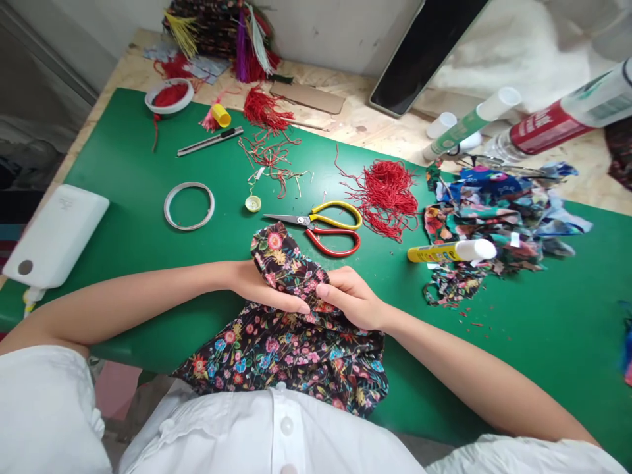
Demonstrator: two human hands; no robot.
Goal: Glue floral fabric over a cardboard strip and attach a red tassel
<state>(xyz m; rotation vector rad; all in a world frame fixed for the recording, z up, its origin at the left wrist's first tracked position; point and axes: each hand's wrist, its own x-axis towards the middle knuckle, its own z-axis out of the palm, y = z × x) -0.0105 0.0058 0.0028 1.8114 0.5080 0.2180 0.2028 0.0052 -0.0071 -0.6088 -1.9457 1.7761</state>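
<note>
Right, both hands are on the floral fabric (pixel 291 342), which lies at the near edge of the green surface (pixel 123 171) and spills down towards the person's lap. The left hand (pixel 266 286) is closed round a bunched fold of it, thumb pressing along the top; the right hand (pixel 353 299) meets it there, fingers curled and pinching the same fold. One corner of the cloth stands up above the left hand. I'd judge the work is mid-way: the fold is gathered and gripped, but nothing visible is glued or cut on this piece yet, and the tools lie untouched.

Sweeping across from the left: a white box (pixel 54 234) at the edge, then a ring of tape (pixel 189 206), a white dish of red thread (pixel 169 97) further back, and a utility knife (pixel 210 141). Next a small yellow cap (pixel 253 203) and loose red tassel strands (pixel 266 131). In the middle, scissors (pixel 320 227) with one yellow and one red handle, just beyond the hands. Then a heap of red cord (pixel 390 191), a yellow glue stick (pixel 451 251), and a pile of fabric scraps (pixel 494 210). At the back right, sealant tubes (pixel 543 122) lie on bare wooden board, and a dark panel (pixel 419 56) leans on the wall.
</note>
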